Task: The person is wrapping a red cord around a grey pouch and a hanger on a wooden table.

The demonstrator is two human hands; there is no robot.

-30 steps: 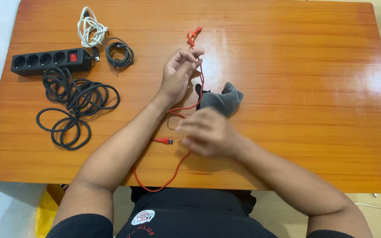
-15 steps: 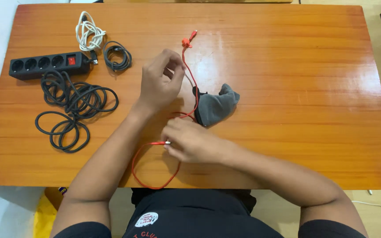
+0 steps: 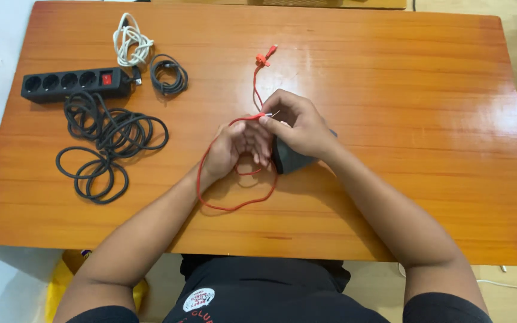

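Two hands' fingers grip one red cable (image 3: 234,206): left hand (image 3: 234,146), right hand (image 3: 297,125).

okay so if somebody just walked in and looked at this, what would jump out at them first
Most striking is the red cable at the middle of the orange wooden table: the right hand pinches its plug end while the left hand holds a loop of it, and a grey pouch lies partly under the right hand. At the far left sits a black power strip above its tangled black cord, with a white cable and a small black coil beside it.
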